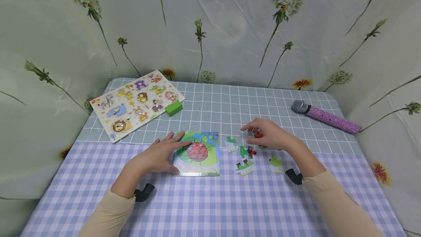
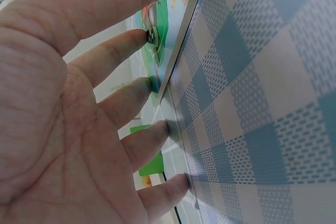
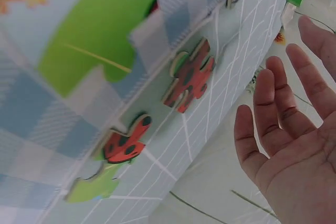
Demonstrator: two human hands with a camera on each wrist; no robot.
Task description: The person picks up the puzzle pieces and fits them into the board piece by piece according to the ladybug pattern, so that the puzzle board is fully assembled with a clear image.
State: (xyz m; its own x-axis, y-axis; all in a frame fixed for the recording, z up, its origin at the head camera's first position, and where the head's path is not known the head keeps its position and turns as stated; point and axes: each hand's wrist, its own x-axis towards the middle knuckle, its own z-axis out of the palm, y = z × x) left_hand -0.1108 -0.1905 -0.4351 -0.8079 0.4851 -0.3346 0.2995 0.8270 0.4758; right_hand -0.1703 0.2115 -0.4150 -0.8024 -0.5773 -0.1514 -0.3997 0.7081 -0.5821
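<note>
A square puzzle board (image 1: 210, 162) with a ladybug picture lies on the table, and my left hand (image 1: 161, 154) rests at its left side with spread fingers. In the left wrist view, fingertips (image 2: 144, 85) of that hand touch around the board's edge. Over the loose puzzle pieces to the right, my right hand (image 1: 268, 132) hovers with relaxed fingers and holds nothing. Beneath it lie a red spotted piece (image 3: 190, 80) and a smaller red and green piece (image 3: 125, 148). Between board and hand are green pieces (image 1: 244, 168); another green piece (image 1: 276, 164) lies nearer the front.
An animal peg puzzle board (image 1: 131, 120) lies at the back left, with a green block (image 1: 173, 108) at its corner. A pink glittery microphone (image 1: 330, 117) is at the back right. Flower-print fabric (image 1: 230, 28) hangs behind the checked tablecloth (image 1: 204, 207).
</note>
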